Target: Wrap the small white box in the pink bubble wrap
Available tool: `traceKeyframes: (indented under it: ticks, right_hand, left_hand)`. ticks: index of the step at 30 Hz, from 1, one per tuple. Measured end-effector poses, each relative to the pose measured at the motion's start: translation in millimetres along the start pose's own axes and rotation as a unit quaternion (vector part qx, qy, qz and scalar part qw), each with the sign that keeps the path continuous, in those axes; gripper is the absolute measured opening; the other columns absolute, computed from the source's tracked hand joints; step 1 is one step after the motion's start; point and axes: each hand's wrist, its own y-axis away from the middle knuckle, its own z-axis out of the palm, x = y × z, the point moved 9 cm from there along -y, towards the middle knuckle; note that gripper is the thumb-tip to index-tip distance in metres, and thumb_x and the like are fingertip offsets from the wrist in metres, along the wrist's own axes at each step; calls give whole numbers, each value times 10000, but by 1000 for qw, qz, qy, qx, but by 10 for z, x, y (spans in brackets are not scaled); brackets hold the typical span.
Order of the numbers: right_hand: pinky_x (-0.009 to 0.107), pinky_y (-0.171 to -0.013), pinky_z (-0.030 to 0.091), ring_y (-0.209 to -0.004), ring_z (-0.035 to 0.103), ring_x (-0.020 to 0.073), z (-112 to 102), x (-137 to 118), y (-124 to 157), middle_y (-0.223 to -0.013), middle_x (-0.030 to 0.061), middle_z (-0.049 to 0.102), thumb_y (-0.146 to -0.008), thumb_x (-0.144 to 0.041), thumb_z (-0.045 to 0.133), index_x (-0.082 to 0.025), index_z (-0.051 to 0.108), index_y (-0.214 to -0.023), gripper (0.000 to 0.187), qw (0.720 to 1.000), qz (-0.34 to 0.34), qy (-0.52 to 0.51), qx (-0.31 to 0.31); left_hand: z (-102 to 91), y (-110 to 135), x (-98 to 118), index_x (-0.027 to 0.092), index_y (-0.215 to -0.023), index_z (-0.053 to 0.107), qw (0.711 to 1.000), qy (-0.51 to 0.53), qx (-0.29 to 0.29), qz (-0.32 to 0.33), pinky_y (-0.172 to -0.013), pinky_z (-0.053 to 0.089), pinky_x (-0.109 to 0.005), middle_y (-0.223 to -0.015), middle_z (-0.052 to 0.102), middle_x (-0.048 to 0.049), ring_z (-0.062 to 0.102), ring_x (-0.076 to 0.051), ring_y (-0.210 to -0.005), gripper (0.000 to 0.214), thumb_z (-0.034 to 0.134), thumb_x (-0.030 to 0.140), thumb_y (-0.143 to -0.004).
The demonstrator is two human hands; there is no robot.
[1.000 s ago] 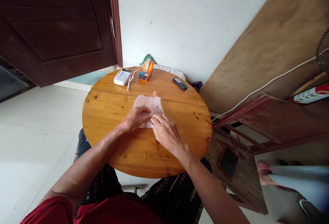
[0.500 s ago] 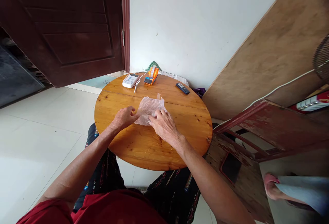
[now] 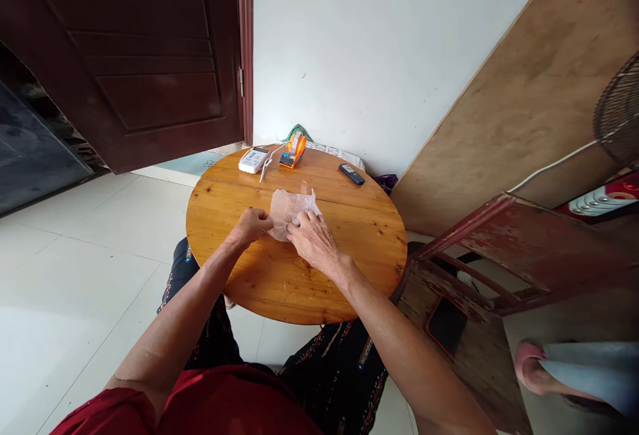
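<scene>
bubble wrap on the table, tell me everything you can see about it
The bubble wrap is a small, clear, whitish sheet with a bumpy, crinkled surface, lying near the middle of the round wooden table. It looks bunched and partly folded rather than flat, and a short strip that looks like tape sticks up from its far edge. The left hand pinches its near left edge, and the right hand presses fingers on its near right side. Whether anything is wrapped inside cannot be seen.

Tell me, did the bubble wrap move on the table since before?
Yes. The bubble wrap lay flat with its left edge out toward the table's left side; now the left hand lifts that edge up and rightward, toward the right hand.
</scene>
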Motion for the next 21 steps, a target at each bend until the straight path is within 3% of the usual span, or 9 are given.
traceKeyframes:
  ticks: [4, 12, 18, 21]
  right_hand:
    - [418, -873, 412, -1063, 521, 307, -24, 32, 6, -1100, 139, 627, -973, -321, 566, -205, 688, -1119, 222, 1000, 17, -25, 7]
    - [409, -900, 425, -1086, 553, 312, -48, 151, 24, -1139, 164, 665, -871, -295, 698, -111, 482, -1345, 553, 991, 74, -102, 41]
    - [426, -961, 455, -1119, 607, 295, -59, 282, 213, -1244, 150, 670, -839, -210, 684, -144, 434, -1413, 629, 965, 58, -243, 85]
    - [448, -1029, 440, -1196, 594, 300, -106, 472, 463, -1305, 150, 650, -857, -204, 630, -178, 523, -1344, 499, 940, 92, -279, 175]
  left_hand:
    - [142, 12, 154, 187, -635, 509, 997, 69, -22, 6, -464, 384, -190, -517, 548, 38, 501, -78, -445, 136, 611, 251, -697]
    - [383, 32, 401, 173, -629, 526, 995, 80, -56, 16, -496, 400, -194, -493, 552, 41, 531, -86, -464, 81, 577, 140, -684]
    - [510, 111, 599, 136, -625, 672, 991, -8, -121, 53, -546, 430, -246, -528, 601, 6, 563, -138, -535, 122, 556, 125, -663]
    - [510, 170, 702, 151, -756, 747, 974, -161, -84, 134, -634, 464, -277, -673, 677, -21, 628, -183, -665, 180, 575, 142, -702]
